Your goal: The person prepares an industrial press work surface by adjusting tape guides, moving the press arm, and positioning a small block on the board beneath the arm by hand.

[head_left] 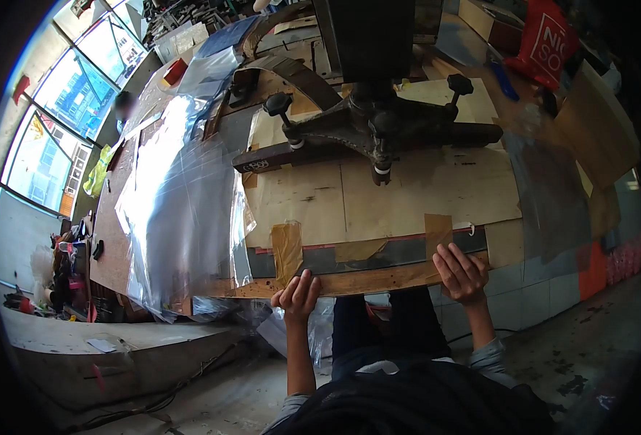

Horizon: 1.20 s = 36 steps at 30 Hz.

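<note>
At the front edge of the workbench, my left hand [297, 296] has its fingers bent and pressed together over the wooden edge strip [349, 281], by the lower end of a brown tape strip [287, 250]. My right hand [461, 274] lies on the same edge farther right, its fingers stretched out just below another brown tape strip [438, 230]. Both thumbs are mostly hidden. Between the hands runs a dark grey band [400, 254] with a piece of tape on it. Behind it lies a large cream sheet [407, 196] with a thin dark line.
A heavy black metal clamp frame [378, 130] with knobs stands over the sheet. Clear plastic film [182, 210] covers the bench's left side. A red bag [545, 43], a blue-handled tool [505, 78] and cardboard [596, 123] lie at right. Cables [168, 391] run below left.
</note>
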Motion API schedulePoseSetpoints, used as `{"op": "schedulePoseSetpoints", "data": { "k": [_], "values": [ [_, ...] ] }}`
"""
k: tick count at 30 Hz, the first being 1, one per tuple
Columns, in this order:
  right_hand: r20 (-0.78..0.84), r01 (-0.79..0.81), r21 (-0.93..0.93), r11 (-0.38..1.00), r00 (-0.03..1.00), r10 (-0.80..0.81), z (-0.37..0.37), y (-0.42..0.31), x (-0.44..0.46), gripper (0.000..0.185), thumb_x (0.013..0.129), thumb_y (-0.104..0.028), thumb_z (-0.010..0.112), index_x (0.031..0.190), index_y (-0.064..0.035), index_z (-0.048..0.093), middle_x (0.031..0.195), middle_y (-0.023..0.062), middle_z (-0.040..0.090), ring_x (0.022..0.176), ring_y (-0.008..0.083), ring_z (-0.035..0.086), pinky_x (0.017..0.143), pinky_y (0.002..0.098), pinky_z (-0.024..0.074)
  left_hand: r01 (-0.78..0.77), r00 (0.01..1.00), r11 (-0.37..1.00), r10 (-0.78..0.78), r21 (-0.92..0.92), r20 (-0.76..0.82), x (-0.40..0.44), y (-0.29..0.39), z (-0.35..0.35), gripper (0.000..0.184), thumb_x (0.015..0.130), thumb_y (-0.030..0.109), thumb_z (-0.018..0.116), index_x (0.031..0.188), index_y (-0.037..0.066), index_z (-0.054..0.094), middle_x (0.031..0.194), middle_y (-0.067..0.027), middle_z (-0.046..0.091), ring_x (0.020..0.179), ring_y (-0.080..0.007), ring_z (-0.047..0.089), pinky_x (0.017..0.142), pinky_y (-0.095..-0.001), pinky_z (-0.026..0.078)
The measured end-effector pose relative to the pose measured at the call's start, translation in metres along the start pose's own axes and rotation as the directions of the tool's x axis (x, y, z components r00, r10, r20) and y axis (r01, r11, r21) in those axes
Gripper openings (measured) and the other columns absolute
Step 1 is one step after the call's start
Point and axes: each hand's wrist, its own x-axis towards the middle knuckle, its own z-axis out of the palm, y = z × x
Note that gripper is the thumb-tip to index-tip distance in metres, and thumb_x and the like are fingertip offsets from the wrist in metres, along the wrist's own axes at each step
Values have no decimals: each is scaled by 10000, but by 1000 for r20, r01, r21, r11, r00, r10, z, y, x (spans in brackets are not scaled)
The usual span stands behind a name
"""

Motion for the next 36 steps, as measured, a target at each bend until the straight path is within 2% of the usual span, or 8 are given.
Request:
{"op": "schedulePoseSetpoints", "data": {
  "k": [29,36],
  "values": [
    [-3,-15,11,1000,1000,15,-2,0,2,225,871,-168,596,1088,-183,655,1137,-57,664,1069,103,604,821,250,427,13,1000,1000,-13,-24,15,6,2,-3,265,832,227,686,1074,257,580,1130,81,626,1028,-98,505,859,-311,296],
    [12,-30,3,1000,999,30,-3,-2,-1,267,881,-166,577,1141,-204,624,1173,-62,646,1099,97,585,841,266,417,23,999,999,-21,-28,48,5,2,-5,274,830,225,681,1089,257,596,1149,66,629,1039,-105,514,863,-309,303]
  ]
}}
